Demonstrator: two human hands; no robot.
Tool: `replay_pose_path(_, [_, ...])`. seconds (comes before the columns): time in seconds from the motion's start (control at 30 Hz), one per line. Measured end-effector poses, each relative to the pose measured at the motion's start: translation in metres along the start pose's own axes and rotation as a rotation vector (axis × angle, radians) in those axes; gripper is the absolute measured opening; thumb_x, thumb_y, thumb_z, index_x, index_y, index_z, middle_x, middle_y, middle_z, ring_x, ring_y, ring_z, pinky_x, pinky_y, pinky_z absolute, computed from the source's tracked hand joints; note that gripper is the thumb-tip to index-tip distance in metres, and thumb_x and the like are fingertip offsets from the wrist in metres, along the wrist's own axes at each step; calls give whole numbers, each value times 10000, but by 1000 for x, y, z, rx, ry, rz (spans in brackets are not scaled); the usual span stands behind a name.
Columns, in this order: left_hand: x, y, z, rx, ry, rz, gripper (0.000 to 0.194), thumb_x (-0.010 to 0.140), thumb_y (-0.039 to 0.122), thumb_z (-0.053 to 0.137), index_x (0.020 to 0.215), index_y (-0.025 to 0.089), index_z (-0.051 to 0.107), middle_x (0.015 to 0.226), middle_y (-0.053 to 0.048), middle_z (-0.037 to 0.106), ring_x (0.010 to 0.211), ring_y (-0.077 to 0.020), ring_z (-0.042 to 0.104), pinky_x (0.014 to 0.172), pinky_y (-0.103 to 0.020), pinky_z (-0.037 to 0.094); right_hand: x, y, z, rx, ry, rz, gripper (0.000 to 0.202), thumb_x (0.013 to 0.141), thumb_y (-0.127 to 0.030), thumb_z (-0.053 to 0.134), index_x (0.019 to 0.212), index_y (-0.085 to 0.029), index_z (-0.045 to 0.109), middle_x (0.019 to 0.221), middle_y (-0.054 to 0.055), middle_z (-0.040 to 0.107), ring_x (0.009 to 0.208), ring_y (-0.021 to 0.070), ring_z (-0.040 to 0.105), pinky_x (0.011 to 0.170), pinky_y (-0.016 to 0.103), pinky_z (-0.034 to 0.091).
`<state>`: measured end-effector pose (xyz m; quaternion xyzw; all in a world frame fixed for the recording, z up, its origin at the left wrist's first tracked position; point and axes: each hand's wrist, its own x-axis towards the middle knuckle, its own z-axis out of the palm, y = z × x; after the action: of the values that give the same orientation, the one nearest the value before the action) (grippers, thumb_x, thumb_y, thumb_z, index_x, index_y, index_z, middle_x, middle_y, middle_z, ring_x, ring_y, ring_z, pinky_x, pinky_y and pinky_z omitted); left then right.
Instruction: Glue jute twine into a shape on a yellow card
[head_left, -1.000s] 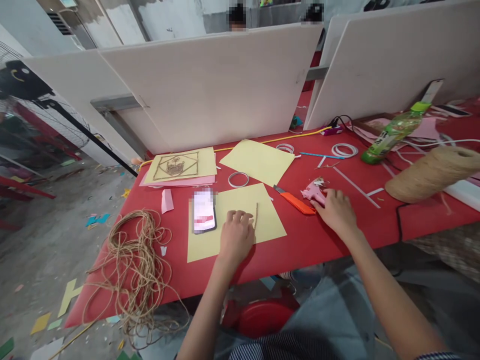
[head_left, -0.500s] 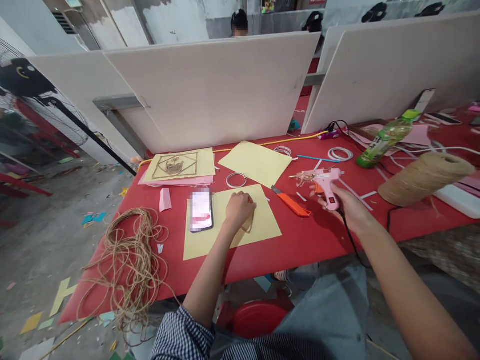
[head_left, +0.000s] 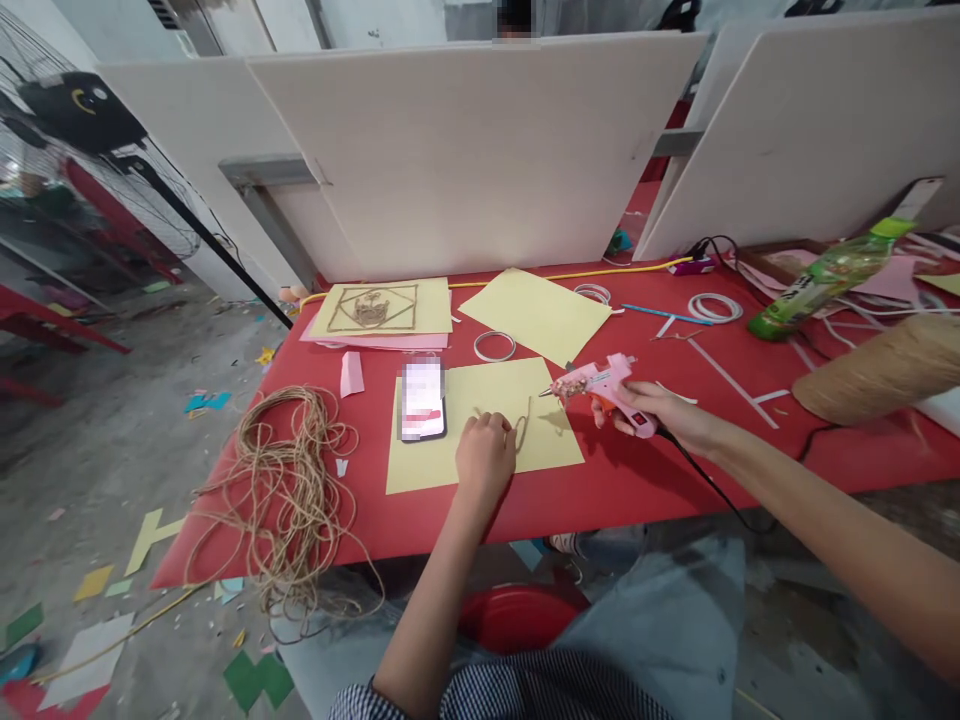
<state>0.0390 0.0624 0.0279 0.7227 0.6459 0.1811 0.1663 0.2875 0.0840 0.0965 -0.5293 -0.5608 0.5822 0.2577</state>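
Pink glue gun [head_left: 604,383] fills the closed right hand [head_left: 654,405] beside the yellow sheet [head_left: 424,470]; the tightly curled left hand [head_left: 486,455] holds 1 twine piece [head_left: 524,424] on that sheet.

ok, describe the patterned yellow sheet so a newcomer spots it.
On the red table, far left corner, by the white board. Atop pink paper lies the patterned sheet. Unlike the plain yellow sheets nearby, it bears a brown frame with a diamond inside.

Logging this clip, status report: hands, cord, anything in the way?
Right hand holding glue gun, nozzle toward short cord. Left hand at cord, grip unclear. Phone on yellow sheet, beside left hand.
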Motion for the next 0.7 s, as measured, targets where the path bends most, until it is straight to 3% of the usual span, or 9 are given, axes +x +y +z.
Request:
replay_pose_path(0.17, [0, -1, 4, 21, -13, 11, 152, 950, 219, 489, 887, 173, 620, 887, -68, 663, 906, -228, 583, 722, -306, 429, 16, -5, 12, -87, -69, 47, 564, 690, -705, 641, 801, -156, 583, 711, 25, 584, 486, 64, 383, 432, 218, 227])
replay_pose_path(0.27, [0, -1, 4, 35, -15, 14, 153, 954, 221, 485, 890, 178, 617, 893, -66, 662, 918, -229, 582, 723, -303, 427, 24, -4, 15, -122, -97, 53, 546, 700, -697, 644, 774, -162, 566, 670, 9, 547, 460, 52, 351, 403, 209, 200])
replay_pose_path(0.43, [-1, -2, 5, 56, -17, 20, 140, 949, 221, 498, 893, 182, 621, 904, -66, 666, 933, -231, 583, 746, -304, 430, 33, -2, 17, -146, -120, 58, 525, 721, -687, 636, 746, -170, 550, 626, -9, 490, 442, 49, 324, 380, 210, 191])
replay_pose_path(0.7, [0, -1, 5, 77, -18, 30, 140, 951, 229, 505, 908, 178, 628, 910, -60, 669, 938, -234, 585, 762, -311, 434, 39, -5, 22, -214, -119, 99, 586, 643, -751, 636, 701, -187, 489, 623, -16, 462, 481, 57, 338, 408, 205, 217])
